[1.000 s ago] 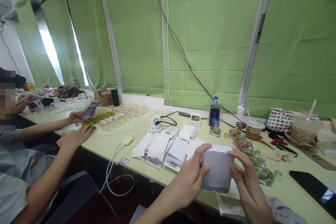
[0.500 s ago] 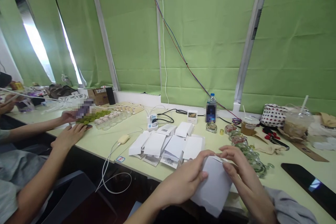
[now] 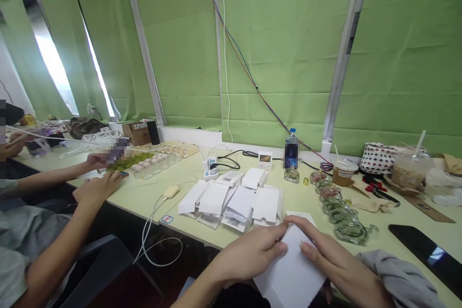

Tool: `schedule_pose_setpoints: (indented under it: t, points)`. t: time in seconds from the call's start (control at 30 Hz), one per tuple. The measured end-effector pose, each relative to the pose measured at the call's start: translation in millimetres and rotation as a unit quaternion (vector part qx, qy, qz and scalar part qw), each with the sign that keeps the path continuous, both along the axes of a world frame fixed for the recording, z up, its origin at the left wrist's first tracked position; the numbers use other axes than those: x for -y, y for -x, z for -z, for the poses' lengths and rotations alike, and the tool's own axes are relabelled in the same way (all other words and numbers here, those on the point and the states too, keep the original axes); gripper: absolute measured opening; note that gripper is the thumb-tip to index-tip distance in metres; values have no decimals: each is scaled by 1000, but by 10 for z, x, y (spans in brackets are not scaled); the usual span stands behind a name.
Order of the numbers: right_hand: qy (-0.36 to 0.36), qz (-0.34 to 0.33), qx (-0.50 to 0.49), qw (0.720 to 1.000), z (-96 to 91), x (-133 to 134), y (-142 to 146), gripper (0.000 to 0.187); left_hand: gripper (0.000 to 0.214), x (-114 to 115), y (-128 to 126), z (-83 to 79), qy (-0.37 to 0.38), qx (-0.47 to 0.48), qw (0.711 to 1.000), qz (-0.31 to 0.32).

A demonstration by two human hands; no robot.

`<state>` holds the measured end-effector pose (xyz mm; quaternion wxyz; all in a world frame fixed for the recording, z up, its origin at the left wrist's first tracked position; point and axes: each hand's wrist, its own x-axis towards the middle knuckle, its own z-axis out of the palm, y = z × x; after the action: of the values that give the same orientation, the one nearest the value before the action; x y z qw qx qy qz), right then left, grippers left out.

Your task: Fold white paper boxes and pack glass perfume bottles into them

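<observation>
Both my hands hold a white folding paper box low at the table's front edge. My left hand grips its left side, thumb on the front face. My right hand wraps the right edge, with its thumb pressed on the face and its fingertips at the top. The top end is partly covered by my fingers, so I cannot tell whether its flap is closed. Just behind my hands lies another white paper piece. Several similar white boxes are piled on the table, some showing barcodes.
Clear round cases with green and pink contents line the right side. A black phone, iced drinks and a water bottle stand around. A power strip sits at the back. At left, a co-worker's hands handle a phone.
My right fingers have moved from the box's top corner to wrap around its right edge. The box has dropped slightly and shows a broader face. The paper piece behind it has come into view.
</observation>
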<state>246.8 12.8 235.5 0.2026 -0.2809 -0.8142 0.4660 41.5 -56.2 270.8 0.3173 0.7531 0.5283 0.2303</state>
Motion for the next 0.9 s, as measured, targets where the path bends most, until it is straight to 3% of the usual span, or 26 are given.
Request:
schedule_pose_setpoints:
  t: [0.1,0.2,0.37,0.5,0.7,0.8,0.9]
  points:
    - [75,12,-21,997,13,13,28,53,48,-36,24,15,-5,45,999,10]
    - [120,78,-84,986,-35,-2,33,55,50,-90,82,43,-10,142,990,-16]
    - [227,176,-229,930,-173,-17,7,55,54,-159,199,65,-20,277,954,-116]
    - [295,181,-293,891,-153,-65,3,56,49,-150,204,32,-34,320,941,-103]
    - [434,201,-370,797,-75,-171,-41,60,38,-104,75,70,-70,146,983,-88]
    - [448,221,-388,775,-120,-166,-80,57,37,-129,-13,187,-117,-10,991,-70]
    - [450,235,-407,760,-162,-146,-121,60,41,-185,-103,318,-173,-143,974,-16]
